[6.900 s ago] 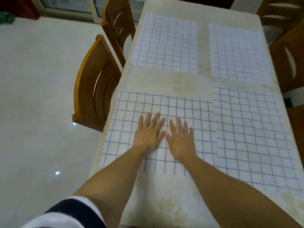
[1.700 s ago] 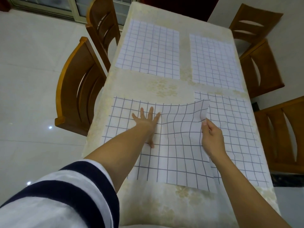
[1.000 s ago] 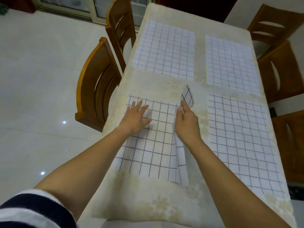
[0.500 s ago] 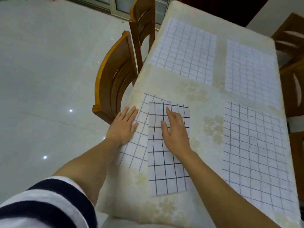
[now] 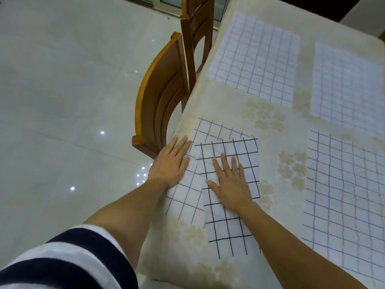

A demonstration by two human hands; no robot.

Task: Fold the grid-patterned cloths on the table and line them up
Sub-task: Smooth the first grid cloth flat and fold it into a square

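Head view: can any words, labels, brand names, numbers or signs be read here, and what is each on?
None can be read.
The white grid-patterned cloths carry only ruled lines.
The cream floral tablecloth shows only flower print.
The brown wooden chairs and the navy-and-white striped sleeve bear no lettering.

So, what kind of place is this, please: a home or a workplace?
Most likely the dining room of a home. There is a long table under a flowered tablecloth, wooden chairs pushed in along its side, and a glossy pale floor.
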